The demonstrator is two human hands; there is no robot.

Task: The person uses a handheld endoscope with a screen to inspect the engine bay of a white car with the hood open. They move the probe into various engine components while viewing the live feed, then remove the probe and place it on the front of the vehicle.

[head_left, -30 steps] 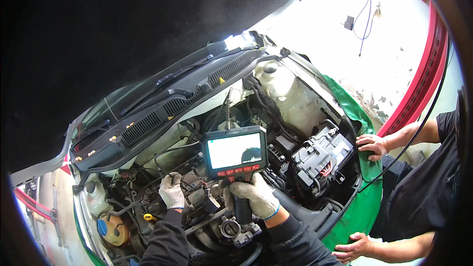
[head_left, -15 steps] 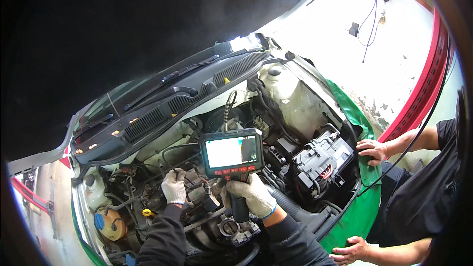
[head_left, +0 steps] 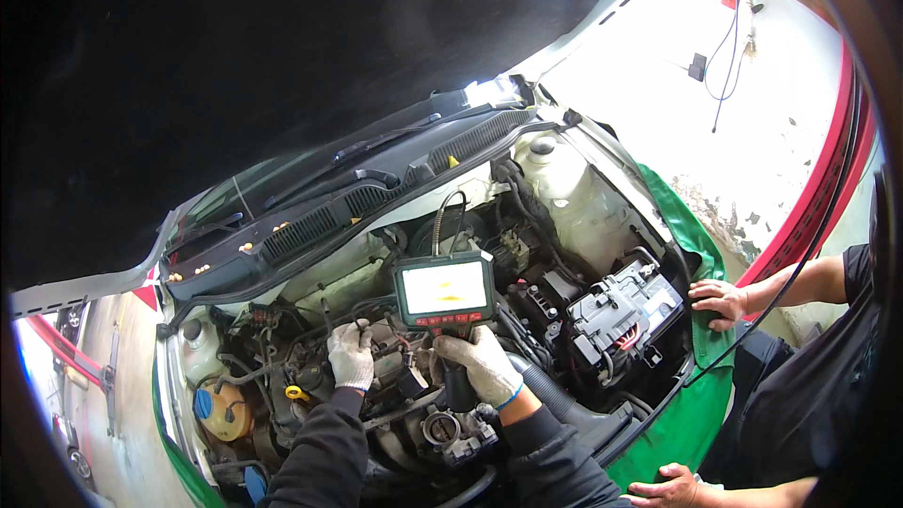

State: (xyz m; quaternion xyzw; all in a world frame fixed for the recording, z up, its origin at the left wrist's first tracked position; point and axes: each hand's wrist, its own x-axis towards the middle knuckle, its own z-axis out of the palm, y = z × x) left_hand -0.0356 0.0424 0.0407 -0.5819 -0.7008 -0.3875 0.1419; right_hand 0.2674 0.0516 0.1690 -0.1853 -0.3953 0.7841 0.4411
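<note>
My right hand (head_left: 482, 367), in a white knit glove, is closed round the dark handle of an inspection camera (head_left: 443, 318). Its screen glows white with a small yellow patch, above a row of red buttons. From the top rises a flexible probe cable (head_left: 438, 226), which loops over and drops behind the screen. My left hand (head_left: 351, 357), gloved alike, is over the engine (head_left: 386, 378) with fingertips pinched together; what lies between them is too small to make out. A yellow dipstick ring (head_left: 297, 393) is just left of that wrist.
Right of the engine stands the grey-topped battery (head_left: 625, 312). A green fender cover (head_left: 673, 423) hangs over the car's edge, where another person's hand (head_left: 720, 303) rests; their other hand (head_left: 670, 489) is lower. An orange coolant tank (head_left: 224, 414) is at left. The raised hood (head_left: 282, 56) looms above.
The whole view has shifted slightly. The inspection camera's screen picture has gone from white with a darker right part to white with a yellow patch. Both my hands keep their holds.
</note>
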